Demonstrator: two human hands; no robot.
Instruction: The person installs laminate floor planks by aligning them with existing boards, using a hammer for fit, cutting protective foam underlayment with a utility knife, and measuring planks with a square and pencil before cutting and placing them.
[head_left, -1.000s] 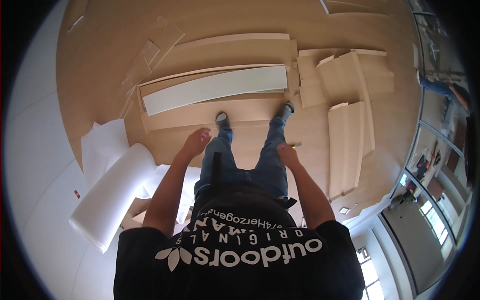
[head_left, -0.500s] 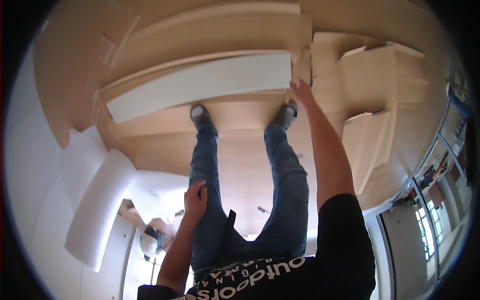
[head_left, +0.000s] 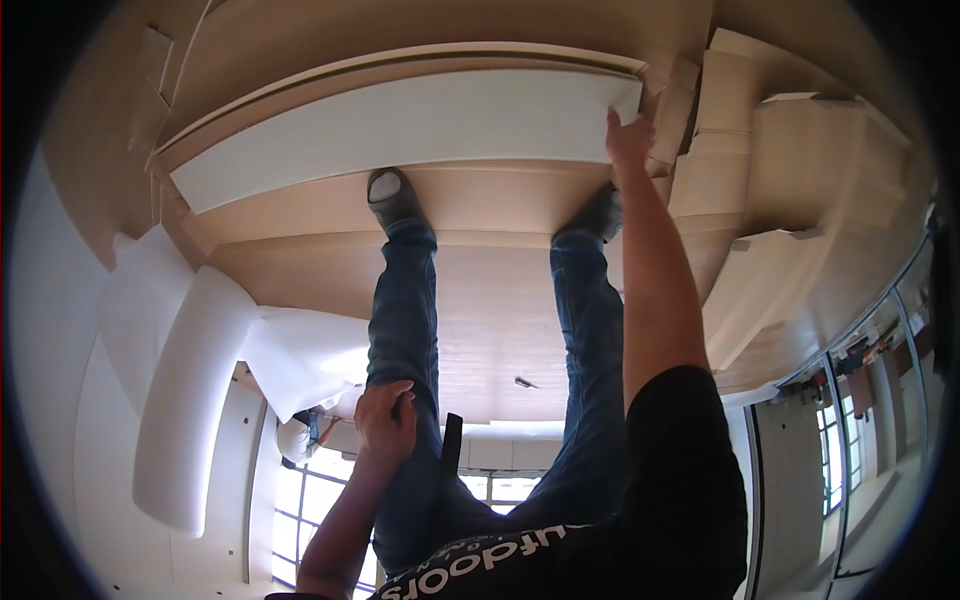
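A long white board lies in a long, shallow cardboard box just beyond my feet. Its right end is in my right hand, with the thumb over the top face and the fingers round the end edge. My left hand is by my left thigh, its fingers curled in and nothing visible in them. The board's underside is hidden.
Opened cardboard pieces lie to the right. At the left stands a large roll of white foam wrap, part of it unrolled. A small dark object lies on the floor between my legs. Another person is visible behind, lower left.
My right hand has gone from the corner of the board to a grip on its right end, thumb on top. The whole view has shifted. My left hand stays by my thigh.
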